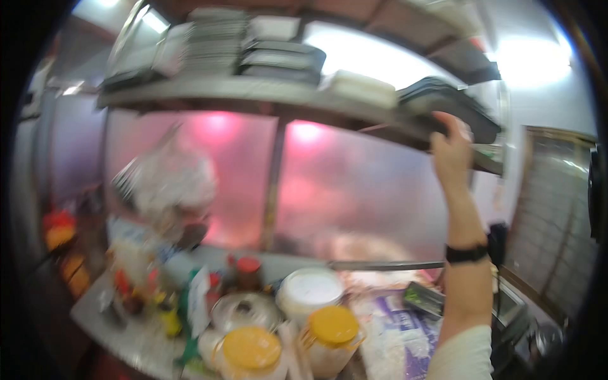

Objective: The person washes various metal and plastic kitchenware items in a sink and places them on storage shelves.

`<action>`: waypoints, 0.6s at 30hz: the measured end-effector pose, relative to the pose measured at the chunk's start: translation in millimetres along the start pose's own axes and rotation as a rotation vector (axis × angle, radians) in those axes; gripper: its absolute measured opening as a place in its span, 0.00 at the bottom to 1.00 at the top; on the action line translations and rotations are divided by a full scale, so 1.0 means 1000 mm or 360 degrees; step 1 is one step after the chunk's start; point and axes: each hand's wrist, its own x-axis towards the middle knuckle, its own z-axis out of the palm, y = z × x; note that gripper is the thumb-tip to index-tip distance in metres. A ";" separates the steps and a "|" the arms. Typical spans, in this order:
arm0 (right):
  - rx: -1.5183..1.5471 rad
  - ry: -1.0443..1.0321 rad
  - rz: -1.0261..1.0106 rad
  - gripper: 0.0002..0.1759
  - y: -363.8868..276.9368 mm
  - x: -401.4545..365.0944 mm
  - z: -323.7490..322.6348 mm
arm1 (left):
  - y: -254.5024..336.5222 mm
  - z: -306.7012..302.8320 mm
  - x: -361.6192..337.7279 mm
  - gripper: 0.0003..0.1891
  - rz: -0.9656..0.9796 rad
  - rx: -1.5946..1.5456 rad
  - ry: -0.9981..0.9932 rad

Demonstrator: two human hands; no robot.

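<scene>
My right hand (453,145) is raised to the overhead shelf (253,90) at the right, a dark band on its wrist. Its fingers are bent around the near edge of a dark tray (465,117), one of a small stack lying on the shelf. To the left of that stack on the same shelf sits a pale flat container (364,90). My left hand is out of the frame.
Stacked dishes (215,44) and dark trays (282,60) fill the shelf's left part. Below, the counter (133,335) holds yellow-lidded jars (252,347), a white-lidded tub (311,288), a metal lid (246,310), bottles and a white-purple bag (399,323). A plastic bag (171,177) hangs at left.
</scene>
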 end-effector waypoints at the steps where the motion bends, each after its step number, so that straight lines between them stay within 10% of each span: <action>1: 0.0223 -0.0077 -0.0024 0.18 -0.025 -0.025 -0.005 | -0.003 -0.009 0.008 0.13 0.0066 -0.0025 -0.0164; 5: 0.1189 -0.0918 0.0391 0.19 -0.137 -0.146 -0.063 | -0.009 -0.027 -0.037 0.09 0.0028 -0.0176 0.0255; 7: 0.1327 -0.1403 -0.0140 0.22 -0.174 -0.185 -0.096 | -0.001 -0.038 -0.045 0.08 0.0053 -0.0173 0.0388; 11: 0.1875 -0.2362 0.0052 0.19 -0.229 -0.254 -0.150 | -0.040 -0.100 -0.083 0.10 0.0040 -0.0558 0.0390; 18: 0.1969 -0.3038 0.0517 0.21 -0.227 -0.332 -0.139 | -0.161 -0.151 -0.151 0.09 -0.0115 -0.1276 0.0731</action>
